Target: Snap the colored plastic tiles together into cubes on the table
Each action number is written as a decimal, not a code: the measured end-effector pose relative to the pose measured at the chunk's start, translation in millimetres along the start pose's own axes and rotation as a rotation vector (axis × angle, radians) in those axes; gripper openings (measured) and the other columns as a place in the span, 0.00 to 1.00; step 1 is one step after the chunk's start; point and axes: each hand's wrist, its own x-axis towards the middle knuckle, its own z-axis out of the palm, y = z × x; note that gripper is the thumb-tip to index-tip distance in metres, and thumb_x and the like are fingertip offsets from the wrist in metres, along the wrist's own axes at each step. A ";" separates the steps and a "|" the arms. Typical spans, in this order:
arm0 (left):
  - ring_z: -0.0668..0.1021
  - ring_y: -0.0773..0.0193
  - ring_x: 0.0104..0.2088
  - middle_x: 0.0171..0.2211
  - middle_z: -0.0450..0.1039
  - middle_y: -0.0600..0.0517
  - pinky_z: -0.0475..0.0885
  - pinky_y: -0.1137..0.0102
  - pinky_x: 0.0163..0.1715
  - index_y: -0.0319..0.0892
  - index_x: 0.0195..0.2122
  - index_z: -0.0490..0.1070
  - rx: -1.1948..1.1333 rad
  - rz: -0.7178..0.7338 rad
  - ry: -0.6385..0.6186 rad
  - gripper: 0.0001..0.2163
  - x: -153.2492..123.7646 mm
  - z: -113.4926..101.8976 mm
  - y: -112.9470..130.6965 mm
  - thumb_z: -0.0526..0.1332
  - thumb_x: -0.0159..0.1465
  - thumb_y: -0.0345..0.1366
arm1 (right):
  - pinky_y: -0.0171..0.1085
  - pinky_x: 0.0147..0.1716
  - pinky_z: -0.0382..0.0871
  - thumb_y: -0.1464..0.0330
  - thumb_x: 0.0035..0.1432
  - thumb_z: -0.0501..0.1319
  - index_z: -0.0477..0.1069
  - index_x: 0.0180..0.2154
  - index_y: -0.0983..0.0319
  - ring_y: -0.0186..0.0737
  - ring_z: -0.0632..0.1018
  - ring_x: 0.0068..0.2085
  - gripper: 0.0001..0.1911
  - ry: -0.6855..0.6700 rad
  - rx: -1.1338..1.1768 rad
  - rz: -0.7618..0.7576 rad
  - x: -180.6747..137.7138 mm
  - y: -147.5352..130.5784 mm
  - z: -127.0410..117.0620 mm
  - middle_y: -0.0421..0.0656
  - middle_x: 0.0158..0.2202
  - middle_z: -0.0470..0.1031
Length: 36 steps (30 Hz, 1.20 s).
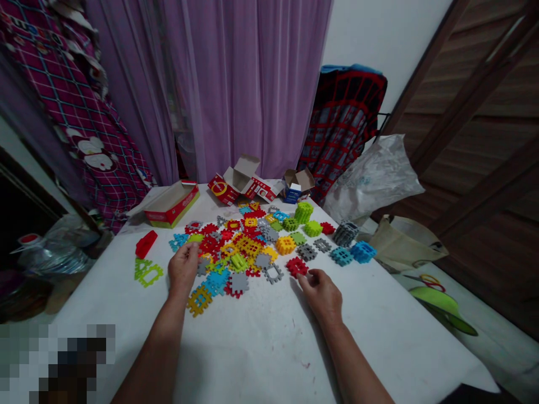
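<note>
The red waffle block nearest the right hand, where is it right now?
In the head view, the red waffle block lies on the white table just beyond the right hand, right of the grey frame piece.

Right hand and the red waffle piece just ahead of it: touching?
Cannot tell. In the head view the right hand has its fingertips right at the near edge of the red waffle piece, but neither contact nor a gap shows plainly.

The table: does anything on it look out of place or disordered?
The interlocking plastic tiles lie in a loose, mixed heap between the left hand and the right hand. Two red cardboard boxes lie torn open at the far edge. Nothing looks broken or spilled.
</note>
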 end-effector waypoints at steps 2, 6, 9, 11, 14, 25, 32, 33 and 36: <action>0.74 0.65 0.21 0.25 0.76 0.54 0.68 0.72 0.22 0.42 0.37 0.76 -0.011 0.002 0.029 0.20 4.4 -3.6 -3.9 0.55 0.57 0.52 | 0.37 0.32 0.65 0.46 0.52 0.54 0.75 0.34 0.61 0.42 0.76 0.32 0.26 0.047 0.174 0.031 4.7 5.9 -1.2 0.43 0.28 0.77; 0.75 0.65 0.22 0.26 0.77 0.53 0.69 0.72 0.22 0.42 0.37 0.76 -0.026 -0.006 0.066 0.20 11.5 -9.5 -10.6 0.56 0.57 0.52 | 0.37 0.30 0.65 0.47 0.50 0.52 0.74 0.32 0.64 0.43 0.74 0.31 0.27 0.151 0.442 0.136 16.2 15.9 -4.1 0.46 0.28 0.76; 0.75 0.65 0.21 0.26 0.77 0.53 0.69 0.73 0.22 0.41 0.36 0.76 -0.019 -0.015 0.084 0.19 13.8 -11.3 -12.8 0.56 0.56 0.51 | 0.37 0.27 0.64 0.48 0.48 0.54 0.75 0.32 0.65 0.41 0.73 0.29 0.27 0.151 0.526 0.176 20.5 19.3 -3.7 0.44 0.26 0.74; 0.75 0.65 0.22 0.26 0.77 0.53 0.69 0.73 0.23 0.42 0.36 0.76 -0.013 -0.021 0.088 0.18 13.9 -12.0 -13.6 0.56 0.56 0.50 | 0.37 0.27 0.64 0.49 0.47 0.54 0.75 0.32 0.65 0.41 0.72 0.28 0.27 0.140 0.532 0.161 20.7 20.8 -2.9 0.44 0.24 0.74; 0.77 0.63 0.24 0.25 0.77 0.53 0.70 0.72 0.25 0.43 0.34 0.75 0.024 -0.014 0.099 0.16 13.7 -14.2 -16.1 0.57 0.56 0.49 | 0.37 0.27 0.65 0.50 0.45 0.55 0.76 0.31 0.64 0.42 0.73 0.28 0.25 0.131 0.493 0.154 20.1 23.3 -2.6 0.44 0.24 0.75; 0.80 0.61 0.37 0.39 0.80 0.49 0.72 0.71 0.37 0.44 0.42 0.76 0.511 0.071 -0.024 0.11 36.6 -20.5 -18.0 0.56 0.61 0.35 | 0.39 0.25 0.66 0.49 0.39 0.58 0.76 0.31 0.61 0.45 0.74 0.27 0.25 0.063 0.447 0.220 21.7 24.5 -5.5 0.43 0.25 0.76; 0.74 0.57 0.56 0.54 0.74 0.46 0.65 0.68 0.54 0.44 0.51 0.74 0.778 0.145 -0.147 0.17 86.8 -3.3 -10.8 0.57 0.62 0.34 | 0.43 0.33 0.69 0.48 0.36 0.58 0.77 0.29 0.59 0.50 0.76 0.34 0.25 0.029 0.417 0.259 19.8 17.3 -11.2 0.45 0.29 0.79; 0.73 0.55 0.56 0.55 0.73 0.44 0.65 0.66 0.54 0.43 0.52 0.73 0.800 0.132 -0.160 0.17 94.4 -0.1 -11.8 0.58 0.61 0.36 | 0.44 0.35 0.70 0.48 0.35 0.58 0.77 0.29 0.59 0.52 0.76 0.35 0.25 0.029 0.420 0.262 19.7 16.3 -11.9 0.46 0.30 0.79; 0.74 0.48 0.55 0.53 0.74 0.40 0.67 0.61 0.51 0.42 0.51 0.74 0.863 0.069 -0.205 0.19 114.5 9.7 -15.9 0.61 0.59 0.42 | 0.45 0.40 0.70 0.48 0.33 0.58 0.77 0.27 0.58 0.55 0.77 0.41 0.24 0.031 0.435 0.256 21.1 17.0 -11.8 0.47 0.35 0.80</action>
